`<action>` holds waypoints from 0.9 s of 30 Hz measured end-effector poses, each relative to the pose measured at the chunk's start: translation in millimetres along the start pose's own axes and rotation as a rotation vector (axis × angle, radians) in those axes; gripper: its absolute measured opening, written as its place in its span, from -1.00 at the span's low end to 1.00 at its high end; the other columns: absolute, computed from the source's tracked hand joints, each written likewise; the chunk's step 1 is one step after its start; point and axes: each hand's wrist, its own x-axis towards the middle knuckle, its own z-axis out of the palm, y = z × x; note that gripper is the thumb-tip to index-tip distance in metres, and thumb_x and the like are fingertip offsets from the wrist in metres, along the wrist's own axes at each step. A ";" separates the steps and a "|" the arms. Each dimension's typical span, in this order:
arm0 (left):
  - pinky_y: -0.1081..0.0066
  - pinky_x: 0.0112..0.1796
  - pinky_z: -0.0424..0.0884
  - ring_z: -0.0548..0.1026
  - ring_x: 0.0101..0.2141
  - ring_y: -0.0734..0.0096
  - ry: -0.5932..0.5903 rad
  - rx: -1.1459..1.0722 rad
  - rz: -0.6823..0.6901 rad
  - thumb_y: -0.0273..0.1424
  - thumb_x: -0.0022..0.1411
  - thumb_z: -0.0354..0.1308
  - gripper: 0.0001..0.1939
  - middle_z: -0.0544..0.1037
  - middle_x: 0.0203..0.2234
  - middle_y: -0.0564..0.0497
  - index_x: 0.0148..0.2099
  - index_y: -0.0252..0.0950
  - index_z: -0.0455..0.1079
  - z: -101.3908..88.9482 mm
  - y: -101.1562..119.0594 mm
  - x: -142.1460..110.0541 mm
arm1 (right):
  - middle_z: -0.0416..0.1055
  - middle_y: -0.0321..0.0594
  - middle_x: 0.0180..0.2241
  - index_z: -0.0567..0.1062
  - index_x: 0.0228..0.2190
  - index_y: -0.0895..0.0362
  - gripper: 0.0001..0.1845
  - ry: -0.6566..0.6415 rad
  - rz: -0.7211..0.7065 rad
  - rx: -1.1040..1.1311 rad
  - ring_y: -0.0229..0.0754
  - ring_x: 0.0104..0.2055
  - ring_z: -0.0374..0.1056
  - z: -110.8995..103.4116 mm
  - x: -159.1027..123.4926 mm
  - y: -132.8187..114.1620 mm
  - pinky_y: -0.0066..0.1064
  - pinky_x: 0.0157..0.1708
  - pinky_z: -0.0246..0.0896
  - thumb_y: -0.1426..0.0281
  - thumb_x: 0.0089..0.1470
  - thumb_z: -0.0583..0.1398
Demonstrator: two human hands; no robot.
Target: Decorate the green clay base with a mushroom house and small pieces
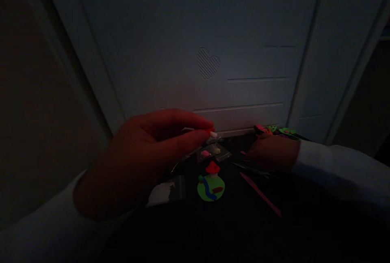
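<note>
Red-and-white bit (213,134) is pinched in the left hand (143,149), white end poking rightward, higher in view than the green disc (218,182). Right hand's (269,151) off by the colourful bits (272,128), can't tell if it's gripping anything.

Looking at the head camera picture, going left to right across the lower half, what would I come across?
The left sleeve, the clear bag with white material, the green disc bearing a red-topped piece, the pink stick-like tool, the right sleeve.
</note>
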 end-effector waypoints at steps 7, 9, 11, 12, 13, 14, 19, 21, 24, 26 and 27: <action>0.82 -0.67 0.33 0.49 -0.64 0.64 0.012 -0.015 -0.059 -0.36 -0.06 0.30 -0.93 0.57 -0.60 0.21 -0.42 -0.07 0.52 0.4 -0.7 0.9 | 0.32 -0.15 -0.19 0.35 -0.15 0.23 -0.69 -0.157 0.081 0.140 -0.26 -0.19 0.29 -9.0 8.9 23.6 -0.29 -0.18 0.26 0.28 0.15 0.05; 0.81 -0.68 0.31 0.48 -0.64 0.64 0.013 -0.003 -0.071 -0.35 -0.06 0.30 -0.93 0.57 -0.61 0.21 -0.42 -0.07 0.52 0.9 -1.2 0.9 | 0.32 -0.16 -0.19 0.35 -0.16 0.24 -0.69 -0.165 0.103 0.170 -0.26 -0.19 0.29 -3.3 12.7 27.6 -0.29 -0.18 0.26 0.28 0.15 0.05; 0.80 -0.66 0.32 0.49 -0.63 0.63 0.007 -0.004 -0.076 -0.35 -0.06 0.30 -0.93 0.57 -0.61 0.21 -0.42 -0.07 0.52 1.7 -1.4 0.8 | 0.32 -0.16 -0.19 0.35 -0.17 0.23 -0.70 -0.174 0.100 0.217 -0.27 -0.20 0.29 4.1 16.3 29.0 -0.30 -0.19 0.26 0.28 0.15 0.05; 0.80 -0.64 0.33 0.50 -0.61 0.63 0.002 -0.010 -0.079 -0.36 -0.06 0.30 -0.93 0.57 -0.60 0.21 -0.42 -0.07 0.52 2.2 -1.3 0.8 | 0.32 -0.16 -0.19 0.35 -0.17 0.23 -0.70 -0.177 0.091 0.248 -0.28 -0.20 0.29 7.4 17.6 29.1 -0.31 -0.19 0.27 0.28 0.15 0.05; 0.79 -0.61 0.35 0.51 -0.59 0.63 -0.005 -0.017 -0.079 -0.37 -0.05 0.29 -0.92 0.58 -0.58 0.21 -0.42 -0.08 0.52 2.8 -1.3 0.9 | 0.32 -0.16 -0.20 0.36 -0.17 0.22 -0.70 -0.175 0.080 0.281 -0.28 -0.21 0.29 9.7 18.4 29.0 -0.32 -0.20 0.27 0.28 0.15 0.05; 0.79 -0.57 0.37 0.52 -0.56 0.62 -0.014 -0.020 -0.077 -0.38 -0.04 0.29 -0.92 0.59 -0.56 0.21 -0.41 -0.08 0.51 3.3 -1.3 1.1 | 0.32 -0.16 -0.20 0.36 -0.17 0.22 -0.70 -0.166 0.071 0.314 -0.28 -0.21 0.29 10.7 18.7 28.7 -0.32 -0.20 0.27 0.28 0.15 0.05; 0.72 -0.46 0.44 0.56 -0.45 0.55 -0.066 0.003 -0.031 -0.44 0.00 0.26 -0.87 0.60 -0.48 0.21 -0.36 -0.09 0.49 5.4 -4.2 3.5 | 0.34 -0.18 -0.26 0.38 -0.22 0.24 -0.71 0.039 0.056 0.495 -0.29 -0.24 0.29 -13.1 11.2 17.2 -0.32 -0.21 0.26 0.27 0.14 0.06; 0.69 -0.45 0.46 0.56 -0.44 0.53 -0.070 0.024 0.006 -0.45 -0.01 0.26 -0.86 0.60 -0.47 0.19 -0.35 -0.10 0.49 5.9 -5.2 4.4 | 0.35 -0.23 -0.36 0.38 -0.24 0.25 -0.68 0.180 0.044 0.602 -0.34 -0.34 0.29 -34.6 5.7 3.1 -0.39 -0.30 0.26 0.24 0.15 0.04; 0.65 -0.45 0.46 0.55 -0.43 0.49 -0.024 0.097 0.081 -0.43 -0.02 0.27 -0.87 0.60 -0.46 0.13 -0.34 -0.14 0.50 5.8 -4.4 4.8 | 0.35 -0.30 -0.47 0.39 -0.27 0.18 -0.64 0.407 0.039 0.778 -0.39 -0.47 0.28 -67.1 -1.2 -25.2 -0.52 -0.43 0.21 0.17 0.16 -0.02; 0.61 -0.45 0.47 0.54 -0.42 0.46 0.025 0.160 0.138 -0.41 -0.03 0.27 -0.87 0.59 -0.45 0.10 -0.33 -0.17 0.50 4.5 -2.5 4.2 | 0.37 -0.31 -0.46 0.37 -0.27 0.14 -0.62 0.519 0.019 0.892 -0.39 -0.48 0.30 -82.0 -3.5 -43.1 -0.55 -0.49 0.19 0.13 0.16 -0.05; 0.60 -0.45 0.47 0.53 -0.42 0.45 0.047 0.198 0.166 -0.40 -0.02 0.27 -0.87 0.59 -0.45 0.09 -0.33 -0.18 0.50 3.6 -1.5 3.6 | 0.38 -0.32 -0.45 0.38 -0.30 0.12 -0.63 0.570 0.004 0.984 -0.39 -0.47 0.31 -86.6 -3.9 -50.6 -0.57 -0.50 0.19 0.12 0.15 -0.03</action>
